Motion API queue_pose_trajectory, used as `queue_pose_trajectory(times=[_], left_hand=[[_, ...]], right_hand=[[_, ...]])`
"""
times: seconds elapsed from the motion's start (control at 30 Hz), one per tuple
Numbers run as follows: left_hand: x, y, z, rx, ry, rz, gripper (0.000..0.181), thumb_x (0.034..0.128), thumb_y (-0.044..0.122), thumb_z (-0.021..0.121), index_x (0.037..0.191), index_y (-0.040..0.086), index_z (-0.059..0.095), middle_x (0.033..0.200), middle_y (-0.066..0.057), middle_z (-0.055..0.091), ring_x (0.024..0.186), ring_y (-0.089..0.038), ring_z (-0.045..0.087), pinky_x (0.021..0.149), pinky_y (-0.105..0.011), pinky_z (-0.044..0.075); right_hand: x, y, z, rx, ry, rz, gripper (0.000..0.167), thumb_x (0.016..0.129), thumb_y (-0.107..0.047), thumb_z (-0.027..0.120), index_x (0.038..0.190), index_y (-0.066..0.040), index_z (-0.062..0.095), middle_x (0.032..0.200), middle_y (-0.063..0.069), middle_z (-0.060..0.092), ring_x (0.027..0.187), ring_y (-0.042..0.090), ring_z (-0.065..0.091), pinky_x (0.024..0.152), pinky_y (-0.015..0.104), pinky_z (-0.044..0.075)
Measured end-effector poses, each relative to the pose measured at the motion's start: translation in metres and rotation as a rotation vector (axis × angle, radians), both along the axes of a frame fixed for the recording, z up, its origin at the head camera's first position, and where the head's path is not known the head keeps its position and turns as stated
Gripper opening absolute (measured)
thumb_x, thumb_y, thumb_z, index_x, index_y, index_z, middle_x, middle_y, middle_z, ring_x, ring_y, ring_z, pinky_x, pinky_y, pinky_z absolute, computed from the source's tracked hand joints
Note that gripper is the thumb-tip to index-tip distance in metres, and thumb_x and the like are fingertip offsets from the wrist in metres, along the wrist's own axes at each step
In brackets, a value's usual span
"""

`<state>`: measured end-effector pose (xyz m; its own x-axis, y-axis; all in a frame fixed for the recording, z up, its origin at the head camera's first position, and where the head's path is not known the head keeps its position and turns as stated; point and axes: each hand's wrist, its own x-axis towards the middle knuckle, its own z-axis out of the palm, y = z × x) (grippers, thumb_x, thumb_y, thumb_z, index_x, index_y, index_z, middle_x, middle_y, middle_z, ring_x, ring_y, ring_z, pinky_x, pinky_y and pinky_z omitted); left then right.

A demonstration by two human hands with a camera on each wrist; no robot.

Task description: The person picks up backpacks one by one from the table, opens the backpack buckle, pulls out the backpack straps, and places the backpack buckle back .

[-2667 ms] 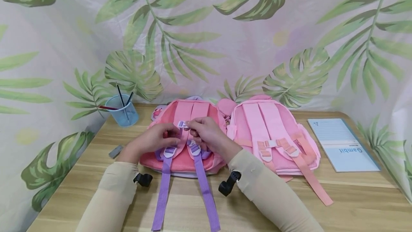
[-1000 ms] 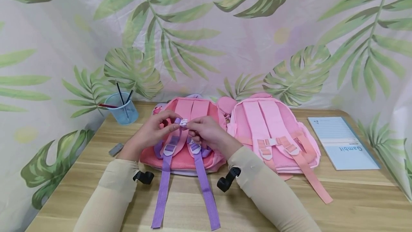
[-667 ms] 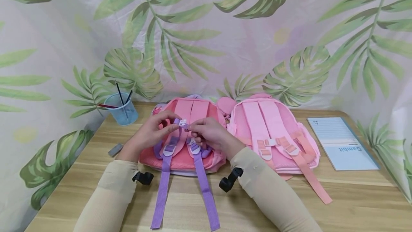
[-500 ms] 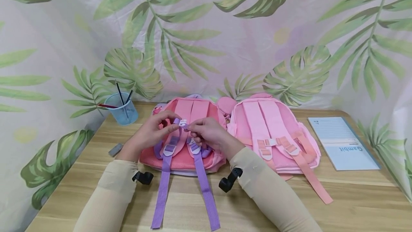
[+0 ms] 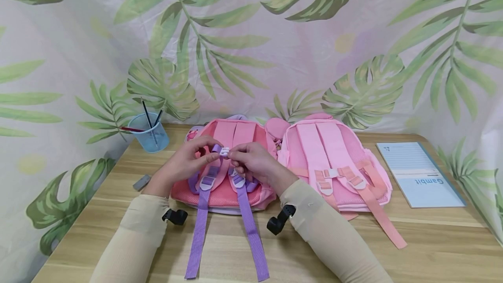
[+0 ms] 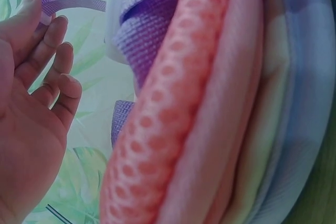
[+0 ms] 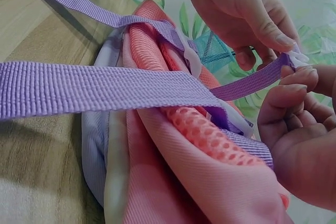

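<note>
A coral-pink backpack (image 5: 224,200) lies with its straps up, and two purple straps (image 5: 249,239) trail toward the front edge. Above it, a small white buckle (image 5: 225,151) with purple webbing (image 7: 252,81) is held up between both hands. The left hand (image 5: 187,161) pinches it from the left between thumb and fingers. From the right, the thumb and forefinger of the right hand (image 5: 257,161) pinch the buckle's other side, the remaining fingers curled. In the left wrist view the left hand (image 6: 37,87) has its lower fingers loosely bent. Fingertips hide part of the buckle.
A light pink backpack (image 5: 275,156) with orange straps lies against the right side. A blue mesh cup (image 5: 148,136) with pencils stands back left, a grey eraser (image 5: 142,182) in front of it. A notebook (image 5: 436,191) lies at the right on the wooden table (image 5: 432,243).
Since the oldest frame, the left thumb and fingers have closed on the buckle piece. Over the last second, the right fingertips have shifted slightly at the buckle; the backpacks have stayed in place.
</note>
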<state>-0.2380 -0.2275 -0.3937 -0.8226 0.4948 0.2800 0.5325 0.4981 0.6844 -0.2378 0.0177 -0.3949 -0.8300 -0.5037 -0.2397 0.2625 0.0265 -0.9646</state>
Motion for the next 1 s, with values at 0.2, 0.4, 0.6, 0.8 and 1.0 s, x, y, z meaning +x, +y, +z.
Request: queue_pose_trajectory(times=[0.2,0.4,0.6,0.8,1.0], left_hand=[[0.001,-0.001,0.001,-0.015,-0.012,0.000,0.017,0.1033,0.012,0.073,0.120,0.016,0.074,0.108,0.001,0.071,0.094,-0.023,0.057,0.081,-0.030,0.046],[0.002,0.000,0.001,-0.043,-0.009,0.003,0.017,0.1039,0.014,0.072,0.120,0.017,0.074,0.107,0.003,0.070,0.095,-0.019,0.057,0.082,-0.031,0.047],[0.003,0.001,0.001,-0.068,-0.020,0.006,0.020,0.1031,0.017,0.074,0.123,0.017,0.073,0.107,0.002,0.068,0.098,-0.016,0.057,0.084,-0.030,0.047],[0.003,-0.001,-0.001,-0.101,-0.079,0.011,0.027,0.1003,0.016,0.078,0.126,0.011,0.071,0.109,-0.005,0.068,0.104,-0.022,0.059,0.087,-0.035,0.048],[-0.002,-0.005,-0.010,-0.190,-0.145,-0.016,0.017,0.0979,0.017,0.081,0.113,0.015,0.074,0.102,-0.001,0.070,0.094,-0.020,0.060,0.079,-0.032,0.052]], right_hand=[[0.000,0.000,-0.001,-0.018,0.003,0.008,0.021,0.111,-0.017,0.058,0.118,-0.001,0.070,0.071,-0.001,0.056,0.055,0.010,0.048,0.047,0.028,0.033],[0.000,0.000,0.000,-0.044,-0.024,0.008,0.031,0.113,-0.027,0.053,0.113,-0.001,0.070,0.070,-0.002,0.055,0.055,0.011,0.048,0.045,0.028,0.032],[0.004,-0.004,0.000,0.040,0.014,-0.045,0.032,0.110,-0.032,0.063,0.100,-0.001,0.068,0.064,-0.003,0.054,0.050,0.010,0.044,0.044,0.028,0.032],[0.005,-0.006,0.000,0.044,0.009,-0.081,0.029,0.108,-0.026,0.063,0.100,0.002,0.066,0.061,-0.002,0.051,0.047,0.010,0.042,0.043,0.027,0.031],[0.004,-0.007,0.001,0.027,0.010,-0.110,0.025,0.106,-0.025,0.065,0.090,-0.007,0.067,0.060,-0.002,0.050,0.047,0.009,0.041,0.043,0.027,0.031]])
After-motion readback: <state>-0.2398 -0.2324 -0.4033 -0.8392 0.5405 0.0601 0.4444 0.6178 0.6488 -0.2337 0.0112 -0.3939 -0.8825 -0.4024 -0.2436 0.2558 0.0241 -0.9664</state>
